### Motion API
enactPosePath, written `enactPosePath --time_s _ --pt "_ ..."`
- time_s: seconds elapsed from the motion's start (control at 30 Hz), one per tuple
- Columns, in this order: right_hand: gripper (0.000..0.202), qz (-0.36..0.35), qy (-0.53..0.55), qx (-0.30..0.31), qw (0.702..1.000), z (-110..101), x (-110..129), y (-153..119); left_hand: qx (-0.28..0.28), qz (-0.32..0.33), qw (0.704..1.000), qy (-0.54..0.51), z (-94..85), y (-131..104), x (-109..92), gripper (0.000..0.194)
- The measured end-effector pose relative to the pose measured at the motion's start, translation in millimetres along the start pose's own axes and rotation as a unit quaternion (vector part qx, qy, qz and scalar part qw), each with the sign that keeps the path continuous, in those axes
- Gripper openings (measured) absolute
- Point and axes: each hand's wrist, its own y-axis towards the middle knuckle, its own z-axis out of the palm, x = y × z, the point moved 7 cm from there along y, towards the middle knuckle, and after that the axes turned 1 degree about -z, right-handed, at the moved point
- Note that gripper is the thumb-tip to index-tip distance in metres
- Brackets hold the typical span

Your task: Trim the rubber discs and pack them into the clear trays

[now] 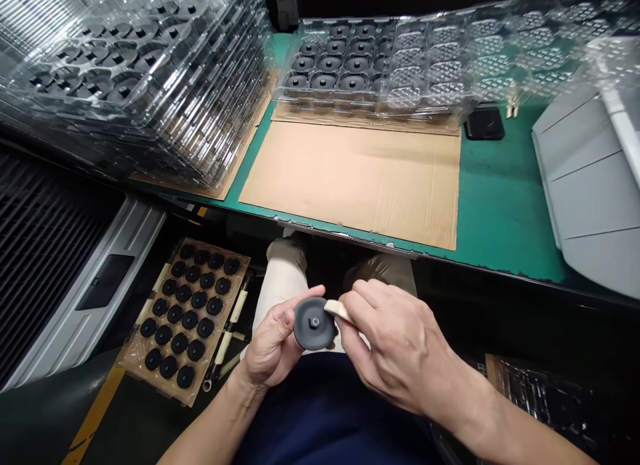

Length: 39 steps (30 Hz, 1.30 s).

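Note:
Above the lap, my left hand (276, 342) holds a round black disc (314, 324) by its left and lower edge, thumb at the rim. The disc faces up and shows a small raised hub in its centre. My right hand (393, 338) pinches a small cream-coloured piece (339, 310) between thumb and fingers. The tip of that piece touches or overlaps the disc's upper right rim. The lower right edge of the disc is partly hidden by my right fingers.
Stacked clear trays (195, 112) stand at the left of the green table (505, 205). Beside a cardboard sheet (350, 178) are more clear trays (420, 68), a black object (485, 122) and a grey bin (590, 165). Lower left, a tray of discs (195, 388) sits below table height.

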Motion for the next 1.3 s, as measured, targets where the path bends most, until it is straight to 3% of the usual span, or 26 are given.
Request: enactPosePath --time_s 0.1,0.2,0.3,0.37,0.47,0.57,0.73,0.9,1.1,1.27,1.3 --pt "0.01 -0.082 -0.019 0.037 0.996 2.1 10.8 6.6 0.056 -0.055 0.997 -0.01 9.2 1.8 12.3 0.045" --pt "0.012 -0.136 -0.031 0.033 0.99 1.8 17.1 9.8 0.03 -0.049 0.998 -0.037 5.1 3.8 15.6 0.041" --pt "0.018 -0.026 -0.012 -0.016 0.999 0.4 2.2 7.5 -0.045 0.025 0.998 -0.024 -5.5 5.5 4.5 0.046" --pt "0.025 0.047 0.05 -0.022 0.997 4.8 -5.0 1.9 -0.064 0.085 0.994 0.017 -4.6 5.5 -6.6 0.053" --pt "0.025 0.058 0.15 -0.019 0.987 9.3 1.4 -2.5 -0.072 0.167 0.98 0.084 4.3 3.4 -22.4 0.05" --pt "0.023 0.031 0.165 -0.035 0.985 4.2 8.1 -0.9 -0.084 0.203 0.972 0.084 8.7 -0.3 -32.4 0.049" --pt "0.023 0.037 0.052 -0.071 0.995 -5.6 -3.4 1.6 -0.056 0.127 0.989 0.04 6.3 -1.2 -29.1 0.049" --pt "0.022 0.015 0.058 -0.029 0.998 0.0 -1.1 -2.7 -0.043 0.101 0.994 0.02 0.8 -3.3 -23.7 0.05" --pt "0.02 0.002 -0.025 -0.022 0.999 -1.7 1.4 -2.2 0.013 -0.004 0.999 0.03 2.1 0.3 -5.3 0.044" --pt "0.003 -0.12 -0.057 0.037 0.99 0.3 19.1 6.7 0.055 -0.096 0.993 -0.027 6.0 1.5 23.3 0.042" --pt "0.01 -0.153 -0.058 0.047 0.985 1.4 23.4 7.2 0.05 -0.108 0.992 -0.047 6.0 1.4 27.0 0.041"
